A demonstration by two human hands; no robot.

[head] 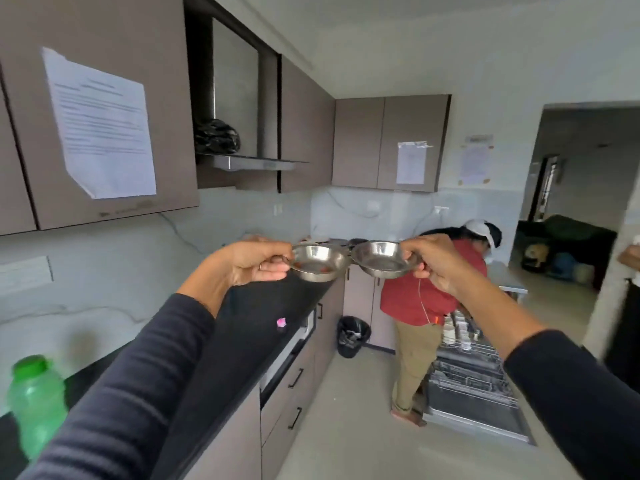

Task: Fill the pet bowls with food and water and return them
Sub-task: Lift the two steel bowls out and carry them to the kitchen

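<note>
Kitchen with pale walls (415, 46) and a light grey floor (346, 427). Taupe upper cupboards (304, 126) carry taped paper notices (100, 126). A range hood (249, 162) sits between them. The black desk (249, 327) runs along the left above drawers (294, 393). An open dishwasher (474, 386) stands right; a doorway (571, 202) lies beyond.

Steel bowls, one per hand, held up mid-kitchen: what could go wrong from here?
1. The two shiny round steel bowls are each pinched only at the rim by the left hand and right hand; either could tip or slip.
2. A person in a red shirt bends at the open dishwasher, blocking the aisle: possible collision.
</note>
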